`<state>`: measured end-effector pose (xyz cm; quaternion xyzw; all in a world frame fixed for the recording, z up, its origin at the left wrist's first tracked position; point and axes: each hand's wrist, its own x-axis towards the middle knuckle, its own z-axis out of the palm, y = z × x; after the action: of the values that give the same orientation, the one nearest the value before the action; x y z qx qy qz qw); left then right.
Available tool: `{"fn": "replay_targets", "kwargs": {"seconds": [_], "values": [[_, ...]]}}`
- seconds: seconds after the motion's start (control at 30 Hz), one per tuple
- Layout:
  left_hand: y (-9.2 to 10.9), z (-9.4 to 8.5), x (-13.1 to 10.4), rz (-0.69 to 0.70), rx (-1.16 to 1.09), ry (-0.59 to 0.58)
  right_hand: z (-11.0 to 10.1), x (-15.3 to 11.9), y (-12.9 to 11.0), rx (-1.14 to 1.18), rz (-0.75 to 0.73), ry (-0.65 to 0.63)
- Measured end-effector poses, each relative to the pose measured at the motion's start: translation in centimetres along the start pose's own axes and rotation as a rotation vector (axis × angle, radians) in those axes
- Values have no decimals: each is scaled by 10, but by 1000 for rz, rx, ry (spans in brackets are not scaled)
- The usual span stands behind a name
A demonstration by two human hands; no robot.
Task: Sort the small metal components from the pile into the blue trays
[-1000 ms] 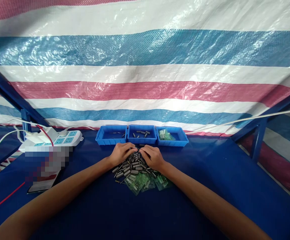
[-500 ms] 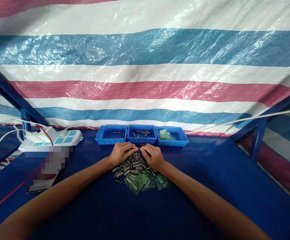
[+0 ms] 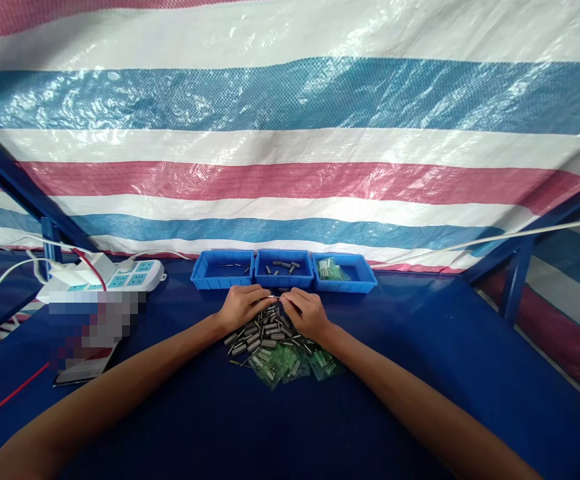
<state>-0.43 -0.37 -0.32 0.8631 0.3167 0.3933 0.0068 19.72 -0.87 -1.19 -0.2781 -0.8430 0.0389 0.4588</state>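
My left hand (image 3: 243,308) and my right hand (image 3: 309,315) meet just in front of the blue bins, fingertips almost touching. Between their pinched fingers runs a thin metal rod (image 3: 273,297), small and partly covered by the fingers. Below them lies a heap of short grey metal cylinders (image 3: 254,337) mixed with thin rods. Small clear green-tinted bags (image 3: 270,367) with metal pieces inside lie at the near side of the heap.
Three blue bins stand in a row: the left bin (image 3: 223,283) holds thin rods, the middle bin (image 3: 285,281) cylinders, the right bin (image 3: 345,287) a green-tinted bag. A white power strip (image 3: 156,275) with cords sits at left, near a partly pixelated flat object (image 3: 87,369). Striped sheeting (image 3: 290,180) hangs behind.
Both hands stay in nearly the same place, still pinching the thin rod. Only a very slight finger shift shows; the heap and bins look unchanged.
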Motion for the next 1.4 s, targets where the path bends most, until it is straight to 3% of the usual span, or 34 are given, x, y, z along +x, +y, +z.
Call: {"fn": "replay_targets", "kwargs": {"seconds": [0.57, 0.77, 1.0, 1.4], "values": [[0, -2, 0, -33, -31, -27, -1, 1, 1, 45, 10, -75], [-1, -2, 0, -62, -11, -5, -1, 0, 0, -6, -61, -131], [-3, 0, -2, -55, -67, -91, -2, 1, -1, 32, 11, -61], [-2, 2, -2, 19, 1, -46, -2, 0, -2, 15, -6, -62]]}}
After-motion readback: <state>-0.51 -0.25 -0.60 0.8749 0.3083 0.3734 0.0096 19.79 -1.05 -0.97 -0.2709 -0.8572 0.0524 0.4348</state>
